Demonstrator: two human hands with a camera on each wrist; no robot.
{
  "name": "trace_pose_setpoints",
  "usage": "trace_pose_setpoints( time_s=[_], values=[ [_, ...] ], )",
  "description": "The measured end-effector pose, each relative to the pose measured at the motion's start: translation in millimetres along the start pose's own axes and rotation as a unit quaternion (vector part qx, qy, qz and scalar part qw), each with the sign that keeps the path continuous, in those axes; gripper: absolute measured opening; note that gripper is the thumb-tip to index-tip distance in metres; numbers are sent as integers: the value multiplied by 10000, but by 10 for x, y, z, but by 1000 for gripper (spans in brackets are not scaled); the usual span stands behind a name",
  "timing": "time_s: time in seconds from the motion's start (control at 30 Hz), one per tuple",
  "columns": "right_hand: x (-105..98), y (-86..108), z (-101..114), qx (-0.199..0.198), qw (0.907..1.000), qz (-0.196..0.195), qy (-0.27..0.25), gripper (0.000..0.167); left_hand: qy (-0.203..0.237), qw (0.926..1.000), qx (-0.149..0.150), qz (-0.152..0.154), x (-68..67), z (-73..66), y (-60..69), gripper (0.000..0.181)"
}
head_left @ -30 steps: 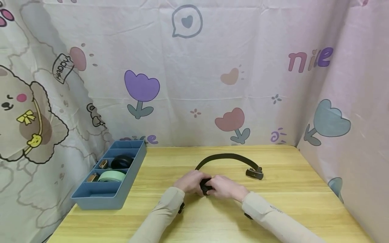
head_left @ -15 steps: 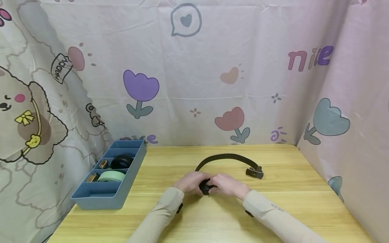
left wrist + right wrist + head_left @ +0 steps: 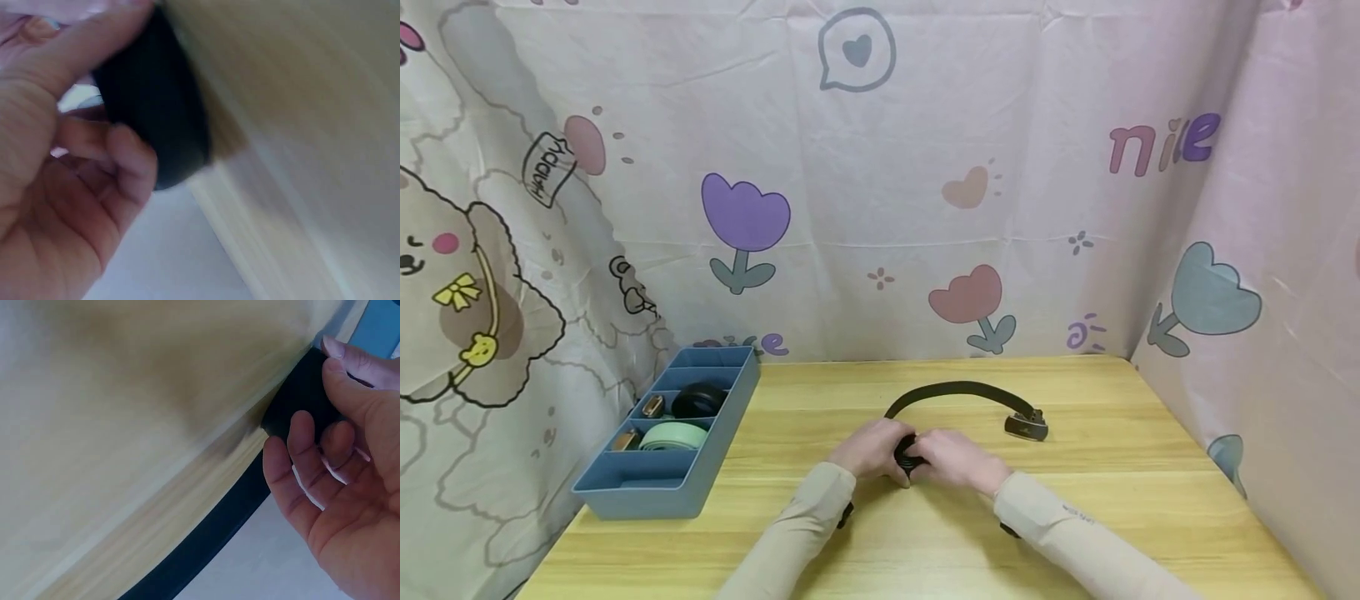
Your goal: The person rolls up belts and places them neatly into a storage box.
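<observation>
A black belt is partly coiled, its roll [image 3: 907, 457] standing on edge on the wooden table between my two hands. From the roll its loose strap [image 3: 962, 387] arcs back and right to a dark metal buckle [image 3: 1026, 427]. My left hand [image 3: 871, 450] grips the roll from the left; in the left wrist view, thumb and curled fingers lie around the coil [image 3: 156, 106]. On the other side my right hand [image 3: 958, 458] holds it too, and the right wrist view has thumb and fingertips against the coil [image 3: 300, 394]. The fingers hide part of the roll.
At the left stands a blue-grey divided tray [image 3: 718, 454]. One compartment holds a black coiled belt [image 3: 698, 400] with a gold-toned buckle [image 3: 653, 406]; another holds a light green coiled belt [image 3: 673, 436] and its buckle [image 3: 627, 439]. A printed curtain [image 3: 850, 167] hangs behind the table [image 3: 1150, 500].
Both hands stay at nearly the same spot, with small shifts of the fingers around the roll. The roll's visible face has turned slightly. The buckle and strap lie almost as before.
</observation>
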State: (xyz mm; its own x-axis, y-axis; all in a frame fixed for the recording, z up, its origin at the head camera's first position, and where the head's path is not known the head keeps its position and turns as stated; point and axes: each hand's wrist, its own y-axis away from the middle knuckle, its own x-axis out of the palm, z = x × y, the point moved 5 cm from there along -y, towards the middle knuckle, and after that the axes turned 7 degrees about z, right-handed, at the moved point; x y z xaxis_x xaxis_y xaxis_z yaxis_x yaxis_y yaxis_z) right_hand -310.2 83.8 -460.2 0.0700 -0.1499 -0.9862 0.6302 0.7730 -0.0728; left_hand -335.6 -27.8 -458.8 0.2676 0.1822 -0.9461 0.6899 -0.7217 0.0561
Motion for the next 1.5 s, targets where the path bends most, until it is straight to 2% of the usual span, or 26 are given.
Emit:
trace_pose_setpoints(
  time_s=[0.2, 0.37, 0.53, 0.67, 0.8, 0.93, 1.1, 1.2, 1.33, 1.4, 1.5],
  values=[
    [0, 23, -42, 48, 10000, 87, 1, 6, -21, 9994, 319, 127, 8, -28, -2, 49],
    [4, 16, -21, 83, 9997, 76, 211, 10, 159, 9998, 129, 85, -11, -34, -3, 45],
    [-1, 3, 13, -4, 9997, -61, 252, 10, 103, 9998, -91, -133, -15, -26, 17, 42],
    [1, 2, 5, -58, 9999, -31, 144, 11, -225, 9996, -45, -175, 4, 2, 54, 51],
    [12, 10, -18, 56, 9999, 122, -38, 14, -348, 9993, 99, -20, 5, 28, 77, 65],
    [11, 11, -14, 144, 9998, 114, -41, 15, -155, 9998, -96, 31, -19, 43, 48, 56],
    [-4, -5, 1, 32, 10000, -8, -52, 11, -238, 9983, -514, -151, -40, 69, 27, 48],
    [-15, -4, -23, -33, 9996, -7, -267, 10, -504, 9977, -426, -148, -35, 61, 33, 47],
    [-13, -2, -60, -42, 9987, 57, -501, 13, -787, 9968, -146, 38, -23, 28, 40, 49],
    [-4, -2, -66, -57, 9986, 76, -525, 13, -675, 9976, -127, 69, -27, 23, 35, 51],
    [7, -11, -47, -104, 9992, 17, -388, 10, -423, 9989, -214, -41, -40, 22, 18, 44]
  ],
)
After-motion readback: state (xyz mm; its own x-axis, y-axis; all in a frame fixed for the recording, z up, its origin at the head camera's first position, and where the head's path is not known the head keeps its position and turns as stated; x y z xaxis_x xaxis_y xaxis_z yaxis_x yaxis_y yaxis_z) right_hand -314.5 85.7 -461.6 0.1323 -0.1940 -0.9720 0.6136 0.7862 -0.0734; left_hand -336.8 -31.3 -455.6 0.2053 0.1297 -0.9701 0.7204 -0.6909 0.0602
